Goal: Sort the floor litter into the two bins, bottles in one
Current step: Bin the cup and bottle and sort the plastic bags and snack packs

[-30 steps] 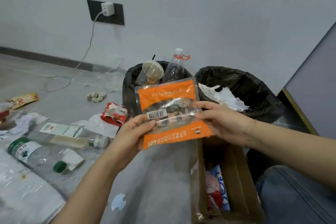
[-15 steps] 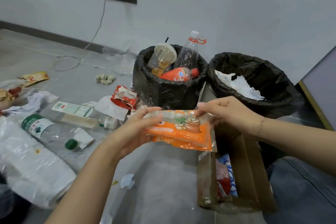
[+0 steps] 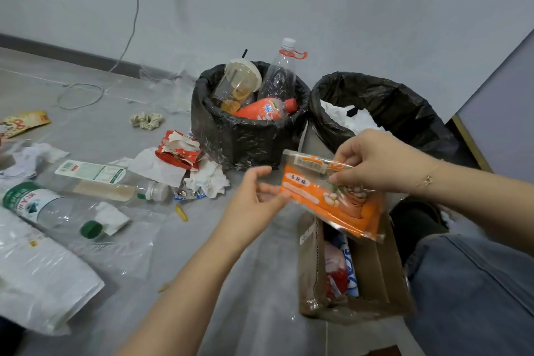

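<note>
head view: right hand (image 3: 372, 160) pinching orange snack packet (image 3: 332, 199) above cardboard box (image 3: 375, 277), printed characters unreadable; left hand (image 3: 254, 199) fingers loosely touching packet's left edge; bins (image 3: 248, 139) behind.

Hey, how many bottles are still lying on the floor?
2: a green-capped bottle at the left, and a white-capped bottle just beyond it. Litter may hide others.

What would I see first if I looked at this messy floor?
First you'd spot the orange snack packet, pinched by the right hand above a cardboard box, with the left hand touching its edge. Behind stand two black-bagged bins: the left bin holds bottles and a cup, the right bin white paper. Bottles and wrappers litter the floor to the left.
</note>
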Demonstrator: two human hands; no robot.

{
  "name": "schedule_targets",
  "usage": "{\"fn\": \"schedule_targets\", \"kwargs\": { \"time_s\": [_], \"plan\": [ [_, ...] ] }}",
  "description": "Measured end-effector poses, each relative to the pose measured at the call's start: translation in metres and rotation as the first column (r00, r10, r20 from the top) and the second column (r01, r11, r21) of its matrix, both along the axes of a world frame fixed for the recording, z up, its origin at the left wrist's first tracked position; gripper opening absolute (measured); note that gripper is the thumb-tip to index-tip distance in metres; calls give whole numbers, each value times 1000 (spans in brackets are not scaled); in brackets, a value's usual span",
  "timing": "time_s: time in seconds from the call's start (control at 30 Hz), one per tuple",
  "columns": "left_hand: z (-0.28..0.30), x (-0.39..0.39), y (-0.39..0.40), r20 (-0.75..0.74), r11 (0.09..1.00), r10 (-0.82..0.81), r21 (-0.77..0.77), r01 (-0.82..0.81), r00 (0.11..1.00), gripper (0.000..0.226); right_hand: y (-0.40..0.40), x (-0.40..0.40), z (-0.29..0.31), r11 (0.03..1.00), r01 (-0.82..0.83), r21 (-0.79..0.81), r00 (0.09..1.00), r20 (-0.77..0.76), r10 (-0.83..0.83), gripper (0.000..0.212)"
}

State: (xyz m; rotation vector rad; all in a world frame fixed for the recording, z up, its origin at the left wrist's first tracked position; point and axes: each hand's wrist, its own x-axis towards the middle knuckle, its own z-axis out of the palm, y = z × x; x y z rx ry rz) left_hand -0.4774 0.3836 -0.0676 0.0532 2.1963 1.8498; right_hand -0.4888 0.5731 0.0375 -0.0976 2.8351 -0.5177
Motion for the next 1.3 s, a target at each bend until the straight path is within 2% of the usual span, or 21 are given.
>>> {"fn": "schedule_targets", "kwargs": {
  "time_s": [0.1, 0.17, 0.23, 0.33, 0.5, 0.6, 0.73, 0.87, 1.03, 1.17, 1.3],
  "plan": [
    [-10, 18, 25, 131, 972, -119, -188, 142, 984, 77, 15, 7, 8, 991, 27, 129, 997, 67, -36, 13],
    [-15, 32, 41, 128, 929, -199, -291, 229, 972, 85, 21, 11, 7, 981, 40, 189, 996, 68, -54, 18],
    [-19, 40, 51, 86, 893, -246, -368, 260, 966, 76, 26, 14, 8, 977, 56, 208, 995, 75, -73, 18],
    [-21, 42, 52, 43, 854, -286, -441, 275, 957, 50, 33, 17, 15, 978, 73, 197, 988, 118, -98, 15],
    [-20, 35, 37, 29, 882, -218, -423, 210, 976, 30, 38, 16, 17, 975, 73, 207, 972, 204, -117, 18],
    [-16, 36, 31, 9, 898, -204, -396, 191, 979, 34, 24, 12, -9, 952, -29, 304, 975, 220, -41, 19],
    [-12, 39, 25, -11, 905, -201, -385, 181, 980, 43, -4, -2, -44, 852, -160, 499, 985, 135, 106, 23],
    [-13, 36, 21, -6, 914, -178, -372, 163, 984, 41, -19, -10, -71, 817, -213, 536, 966, 244, 92, 10],
    [-17, 39, 24, -11, 924, -182, -344, 167, 983, 45, -18, -11, -98, 848, -150, 508, 956, 293, -6, 12],
    [-16, 38, 25, -22, 925, -183, -341, 165, 983, 38, -19, -2, -123, 920, -36, 391, 947, 307, -93, 19],
    [-16, 37, 23, -17, 936, -180, -311, 166, 984, 34, -24, 17, -145, 958, 65, 280, 936, 316, -156, 8]
  ]
}}
